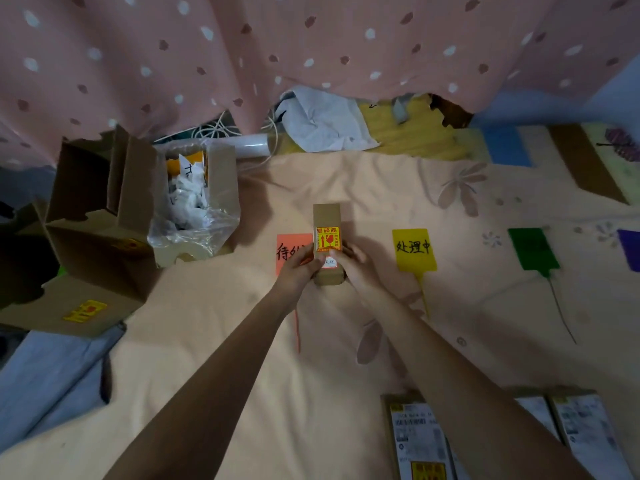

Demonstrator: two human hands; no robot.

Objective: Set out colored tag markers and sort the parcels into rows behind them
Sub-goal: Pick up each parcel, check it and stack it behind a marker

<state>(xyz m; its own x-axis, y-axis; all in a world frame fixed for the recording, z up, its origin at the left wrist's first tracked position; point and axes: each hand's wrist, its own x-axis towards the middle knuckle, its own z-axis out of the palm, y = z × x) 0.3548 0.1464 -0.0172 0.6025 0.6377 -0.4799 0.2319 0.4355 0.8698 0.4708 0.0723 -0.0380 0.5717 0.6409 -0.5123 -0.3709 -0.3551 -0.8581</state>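
We've got both hands on a small cardboard parcel [327, 244], left hand [298, 268] and right hand [353, 266] with fingers wrapped round its near end, holding it over the bed [242, 358] by the orange tag [289, 252]. The yellow tag [414, 249] and green tag [533, 247] sit off to the right. It looks light and stiff, but that fragile sticker [328, 239] says go easy, so we'd grip the side walls, not squeeze the faces.
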